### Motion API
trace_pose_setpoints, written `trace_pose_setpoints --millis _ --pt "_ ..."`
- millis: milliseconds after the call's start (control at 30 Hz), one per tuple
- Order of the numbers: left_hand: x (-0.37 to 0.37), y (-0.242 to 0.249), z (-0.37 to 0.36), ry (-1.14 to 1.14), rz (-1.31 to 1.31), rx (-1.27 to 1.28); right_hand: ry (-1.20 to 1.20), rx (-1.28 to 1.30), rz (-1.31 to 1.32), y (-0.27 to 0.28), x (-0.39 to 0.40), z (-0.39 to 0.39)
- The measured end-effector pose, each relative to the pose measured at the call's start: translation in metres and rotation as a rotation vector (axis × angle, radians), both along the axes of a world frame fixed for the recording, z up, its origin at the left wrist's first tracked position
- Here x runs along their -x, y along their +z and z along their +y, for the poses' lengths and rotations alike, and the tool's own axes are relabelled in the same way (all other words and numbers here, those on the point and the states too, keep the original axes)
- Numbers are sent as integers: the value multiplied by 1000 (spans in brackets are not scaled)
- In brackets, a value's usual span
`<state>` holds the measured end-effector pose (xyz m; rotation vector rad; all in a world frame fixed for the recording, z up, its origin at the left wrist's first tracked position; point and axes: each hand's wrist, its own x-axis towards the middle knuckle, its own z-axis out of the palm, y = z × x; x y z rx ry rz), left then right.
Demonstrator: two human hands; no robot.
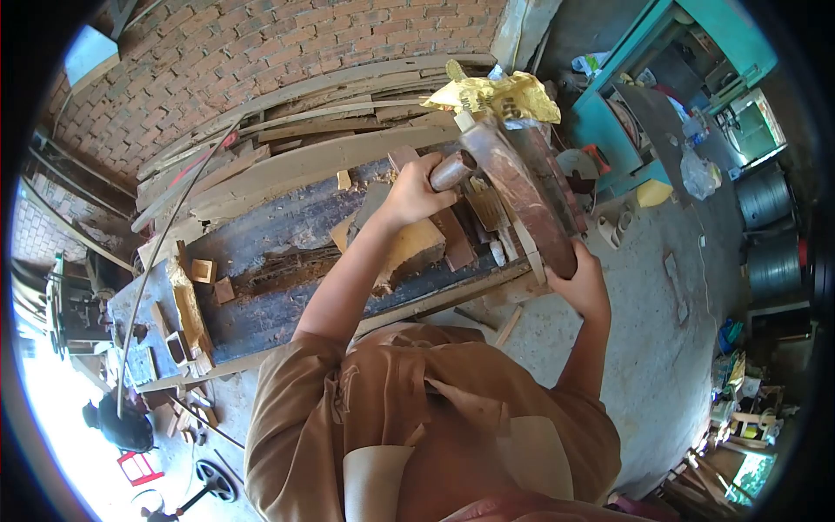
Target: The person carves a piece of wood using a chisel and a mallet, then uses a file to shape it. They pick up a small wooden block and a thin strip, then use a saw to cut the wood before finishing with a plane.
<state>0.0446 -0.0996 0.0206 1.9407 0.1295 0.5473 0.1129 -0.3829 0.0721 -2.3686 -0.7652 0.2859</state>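
While the left hand (417, 193) has its fingers wrapped round a short dark cylinder (453, 170), the right hand (578, 280) clamps its fingers on the near end of a long brown piece (527, 196), which slants away above the table (252, 332), just beside the cylinder.

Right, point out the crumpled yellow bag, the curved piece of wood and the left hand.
Crumpled yellow bag (515, 97): head view, middle of its printed side.
Curved piece of wood (530, 199): head view, about halfway along its length.
Left hand (416, 191): head view, back of the hand.
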Motion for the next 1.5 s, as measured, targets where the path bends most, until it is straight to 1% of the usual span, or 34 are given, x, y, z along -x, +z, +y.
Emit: trace_pose_setpoints --millis 33,100,133,167,233,267,300,367,400,433,500,533,567,633,667,700,767,800,833,900,933,967,1033,1067,1100,1167,1200,1233,1300,1333,1367,1433,1467,1500 --pt "-1 0 2 5 -7 -4 14 2 -11 -2 -4 -7" --pt "0 3 6 14 -44 31 -23 -185 -84 -11 -12 -19" --pt "2 2 6 0 -64 69 -102 -274 -78 -8 -9 -19" --pt "2 1 6 2 -60 72 -101 -270 -74 -16 -10 -17" --pt "-1 -3 7 35 -2 36 -273 -683 27 -28 -8 -7" --pt "-2 -4 5 27 0 30 -237 -707 254 -26 -5 -4" --pt "-1 -5 3 28 -18 20 -240 -720 253 -31 -6 -4" --pt "-2 -3 5 32 -37 -6 -155 -504 91 -44 -8 -2" --pt "-1 -3 5 24 -31 9 2 -380 -190 -22 1 7" --pt "-1 -4 5 15 -25 30 0 -385 -189 -13 2 4" --pt "-1 -5 6 28 -25 -11 0 33 -99 -2 -6 -9" --pt "-1 -4 7 30 -24 1 -45 13 -96 -1 -9 -17" --pt "0 -4 8 29 -17 14 -39 18 -103 -2 -11 -15" --pt "-1 -5 8 40 -5 -1 -204 -530 -231 -16 -9 -14" --pt "-1 -6 8 48 6 -26 -292 -697 -99 -30 -11 -11" --pt "-1 -5 7 43 8 -25 -298 -696 -100 -34 -10 -7" --pt "0 -1 5 33 7 -15 28 -841 208 -38 -10 -1" --pt "0 -1 5 35 7 -15 108 -700 303 -38 -14 -2" --pt "0 -1 6 35 14 -9 108 -701 305 -35 -16 -3" --pt "-1 -3 7 34 23 -4 130 -100 -81 -21 -16 -4" --pt "-4 -5 10 32 16 16 51 -36 -17 -16 -15 -6" --pt "-4 -6 12 30 12 36 53 -41 -13 -11 -15 -9" --pt "-1 -3 13 32 31 36 -32 -189 -55 -3 -16 -14" --pt "0 -2 12 33 45 41 -90 -318 -127 -2 -13 -11" --pt "-1 -2 13 34 44 45 -89 -314 -128 -8 -15 -9" --pt "0 -4 12 34 67 -19 -179 -737 164 -30 -19 -2" --pt "1 -4 11 29 72 -16 -172 -649 227 -33 -20 3" --pt "1 -2 10 29 73 -17 -177 -646 228 -33 -17 6" --pt "0 -1 10 35 64 -17 -106 -428 -39 -28 -13 15" --pt "0 -1 11 35 55 -4 31 -292 -173 -27 -19 11" --pt "2 -2 12 35 48 7 34 -296 -170 -24 -24 5" --pt "2 -10 14 36 24 7 141 -105 -91 -12 -31 -7" --pt "1 -12 16 31 -2 13 99 -110 -115 -4 -31 -11" --pt "2 -11 18 29 -3 12 98 -111 -116 -9 -32 -14"
